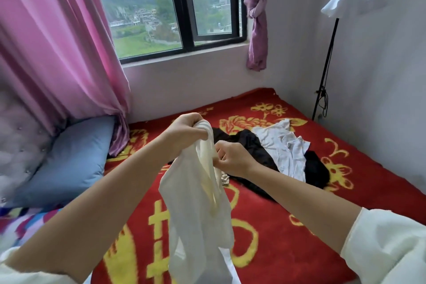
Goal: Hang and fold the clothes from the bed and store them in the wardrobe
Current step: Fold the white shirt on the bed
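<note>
Left hand [184,132] bunched round the top of the cream garment [196,203], right hand [232,159] pinching its edge just below, cloth dangling over the red blanket [288,244]. Could tangle or slip, being so thin. Beyond, black clothes [249,145] and white shirt [283,143] heaped mid-bed. Open blanket nearer; wall and lamp stand [327,57] crowding right.
</note>
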`<state>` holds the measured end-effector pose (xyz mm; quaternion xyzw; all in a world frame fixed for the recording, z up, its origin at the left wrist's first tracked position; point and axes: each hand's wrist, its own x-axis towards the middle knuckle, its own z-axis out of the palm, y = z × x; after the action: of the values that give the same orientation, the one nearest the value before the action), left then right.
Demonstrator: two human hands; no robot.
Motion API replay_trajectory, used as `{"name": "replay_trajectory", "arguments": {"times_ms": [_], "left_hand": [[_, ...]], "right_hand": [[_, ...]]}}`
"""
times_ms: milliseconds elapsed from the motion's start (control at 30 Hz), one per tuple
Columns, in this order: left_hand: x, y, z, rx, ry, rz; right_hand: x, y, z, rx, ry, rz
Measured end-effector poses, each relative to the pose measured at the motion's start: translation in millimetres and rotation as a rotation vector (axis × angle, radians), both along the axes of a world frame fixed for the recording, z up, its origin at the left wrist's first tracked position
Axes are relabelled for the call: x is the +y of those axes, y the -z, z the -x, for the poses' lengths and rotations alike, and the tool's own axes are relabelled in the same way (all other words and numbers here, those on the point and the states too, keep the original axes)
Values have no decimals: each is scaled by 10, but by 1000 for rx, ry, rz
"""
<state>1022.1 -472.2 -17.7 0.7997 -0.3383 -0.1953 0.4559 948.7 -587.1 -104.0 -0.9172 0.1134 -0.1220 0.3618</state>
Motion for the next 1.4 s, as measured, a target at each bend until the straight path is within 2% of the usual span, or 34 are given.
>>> {"name": "replay_trajectory", "arguments": {"times_ms": [100, 133, 200, 233, 333, 400, 467, 600, 667, 767, 833, 867, 933, 967, 1000, 1067, 1100, 1233, 1300, 1400], "left_hand": [[128, 32, -67, -77, -35, -31], [194, 59, -125, -199, -68, -108], [390, 137, -256, -567, -147, -388], [494, 178, -303, -682, -179, -498], [699, 278, -407, -781, -277, -629], [755, 285, -409, -820, -334, -594], [774, 222, -423, -811, -359, -467], [785, -10, -532, -482, -440, -61], [801, -147, -641, -480, -501, 71], [810, -450, -772, -633, -532, 144], [863, -674, -782, -848, -492, 103], [922, -763, -776, -992, -451, 62], [1061, -903, -636, -1210, -335, -44], [1152, -934, -536, -1292, -258, -126], [1223, -949, -472, -1347, -183, -303], [1362, -857, -212, -1277, -46, -884], [1410, -757, -85, -1183, 3, -1065], [1507, -310, 629, -815, 75, -1252], [1568, -101, 1038, -622, 149, -1334], [1659, 161, 1567, -425, 293, -1445]], "right_hand": [[-118, -1, -107, 7, 161, 139], [-198, -30, -110, -11, 214, 189], [-333, -133, -83, -34, 260, 274], [-394, -196, -58, -33, 263, 319], [-497, -318, -3, -49, 261, 416], [-544, -362, 7, -41, 259, 395], [-588, -423, -1, -40, 252, 355], [-661, -751, -55, -191, 319, 108], [-674, -968, -139, -271, 369, 83], [-611, -1321, -233, -399, 407, 115], [-555, -1520, -199, -474, 454, 122], [-540, -1615, -141, -514, 486, 161], [-514, -1730, 27, -545, 531, 386], [-496, -1736, 145, -548, 507, 514], [-488, -1731, 214, -533, 443, 593], [-432, -1603, 468, -372, 204, 629], [-405, -1508, 573, -246, 81, 652], [-104, -1163, 1161, 354, -268, 782], [38, -944, 1533, 597, -355, 789], [151, -557, 1920, 894, -420, 849]]}}
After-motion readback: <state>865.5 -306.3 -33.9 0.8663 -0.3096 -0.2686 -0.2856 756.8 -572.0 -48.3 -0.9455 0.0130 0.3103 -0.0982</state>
